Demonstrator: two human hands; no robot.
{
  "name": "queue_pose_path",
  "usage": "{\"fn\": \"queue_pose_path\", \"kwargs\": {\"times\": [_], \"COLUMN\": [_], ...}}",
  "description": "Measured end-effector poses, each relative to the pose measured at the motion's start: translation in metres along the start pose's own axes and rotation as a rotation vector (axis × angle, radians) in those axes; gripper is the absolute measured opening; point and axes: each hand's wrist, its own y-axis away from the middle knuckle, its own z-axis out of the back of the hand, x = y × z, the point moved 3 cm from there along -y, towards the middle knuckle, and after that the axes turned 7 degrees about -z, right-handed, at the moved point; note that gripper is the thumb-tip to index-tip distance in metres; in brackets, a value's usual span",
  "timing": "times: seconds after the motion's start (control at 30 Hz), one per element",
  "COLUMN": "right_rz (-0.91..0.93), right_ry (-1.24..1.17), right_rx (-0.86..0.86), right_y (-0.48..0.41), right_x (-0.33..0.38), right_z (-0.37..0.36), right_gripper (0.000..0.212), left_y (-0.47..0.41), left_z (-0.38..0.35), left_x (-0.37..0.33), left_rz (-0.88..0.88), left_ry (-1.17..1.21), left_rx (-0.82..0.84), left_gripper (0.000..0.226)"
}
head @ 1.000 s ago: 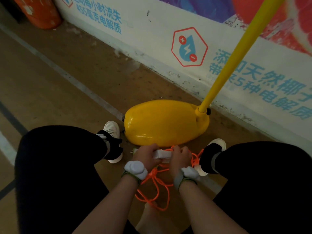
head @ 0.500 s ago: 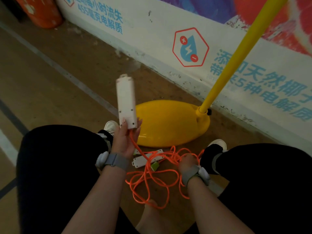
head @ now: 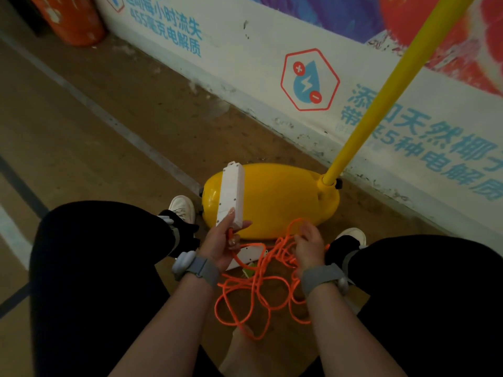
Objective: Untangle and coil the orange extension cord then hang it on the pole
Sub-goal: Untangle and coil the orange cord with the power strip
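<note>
At the bottom of the frame, two bare forearms reach forward between knees in black trousers, each wrist wearing a grey strap with a small white device. In the lower centre, the thin bright orange extension cord (head: 253,292) lies in a loose tangle of overlapping loops on the brown floor (head: 81,137) between the feet.

Just above the tangle, the left hand (head: 221,247) is closed around the lower end of a long white plastic power strip (head: 230,195), thumb pressed on its face, holding it upright and slightly tilted; the orange cord runs down from that end through the palm into the pile. To the right, the right hand (head: 310,244) sits palm down in the loops with fingers curled; orange strands pass around them, but whether they pinch the cord I cannot tell. A second white strip (head: 249,254) lies flat on the floor between the hands, partly hidden by the cord.

White shoes show either side. Beyond them, in the centre, sits a glossy yellow rounded plastic base (head: 277,202), and from its right end a yellow pole (head: 381,99) slants to the upper right. Behind stands a white wall (head: 245,63) printed with blue characters.
</note>
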Motion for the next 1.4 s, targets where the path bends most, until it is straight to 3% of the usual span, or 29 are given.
{"fn": "queue_pose_path", "kwargs": {"times": [0.1,0.27,0.33,0.43,0.5,0.6,0.7,0.77,0.83,0.9,0.93,1.03,1.1,1.13,1.2,1.27,1.33,1.4], "right_rz": [0.053,0.095,0.069,0.034,0.021,0.077,0.170,0.325,0.464,0.451,0.435,0.472,0.543,0.567,0.588,0.554,0.527,0.538], "right_ry": [0.343,0.614,0.735,0.929,0.998,0.892,0.389,0.343,0.522,0.596,0.600,0.675,0.739,0.740,0.694,0.562,0.437,0.423], "right_rx": [-0.020,0.581,0.694,0.701,0.631,0.457,0.299,0.387,0.567,0.661,0.656,0.580,0.579,0.576,0.574,0.538,0.431,0.369], "right_y": [0.009,0.054,0.067,0.063,0.053,0.048,0.052,0.060,0.075,0.077,0.076,0.075,0.084,0.086,0.090,0.089,0.081,0.076], "right_x": [-0.001,-0.009,-0.011,-0.021,-0.026,-0.015,0.027,0.062,0.085,0.092,0.092,0.088,0.090,0.091,0.093,0.096,0.101,0.106], "right_z": [-0.003,-0.044,-0.049,-0.043,-0.035,-0.028,-0.025,-0.023,-0.025,-0.020,-0.017,-0.020,-0.027,-0.030,-0.033,-0.031,-0.023,-0.014], "right_gripper": [0.048,0.029,0.038,0.060,0.057,0.040,0.040,0.032,0.021,0.012,0.012,0.015,0.016,0.017,0.017,0.013,0.008,0.010], "left_y": [0.003,0.003,0.001,-0.004,-0.007,-0.018,-0.030,-0.030,-0.057,-0.074,-0.063,-0.046,-0.019,-0.011,0.006,0.012,0.019,0.016], "left_z": [-0.007,-0.014,-0.013,-0.006,-0.003,0.011,0.036,0.047,0.071,0.085,0.073,0.057,0.039,0.028,-0.004,-0.028,-0.039,-0.032], "left_x": [0.005,0.011,0.009,0.007,0.004,-0.004,-0.007,-0.002,0.021,0.032,0.028,0.030,0.023,0.020,0.011,0.007,-0.003,-0.004], "left_rz": [0.014,-0.006,-0.049,-0.114,-0.152,-0.230,-0.249,-0.195,-0.175,-0.188,-0.191,-0.062,-0.002,-0.101,-0.300,-0.323,-0.367,-0.481], "left_ry": [-0.014,0.075,0.071,0.063,0.083,0.087,-0.185,-0.349,-0.254,-0.387,-0.464,-0.930,-1.218,-1.212,-0.891,-0.549,-0.543,-0.762], "left_rx": [0.045,0.105,0.117,0.089,0.048,-0.107,-0.411,-0.503,-0.514,-0.548,-0.507,-0.266,-0.219,-0.244,-0.246,-0.077,0.054,0.150], "left_gripper": [0.019,0.032,0.034,0.033,0.034,0.025,0.040,0.058,0.069,0.105,0.105,0.056,0.058,0.053,0.046,0.059,0.060,0.050]}}
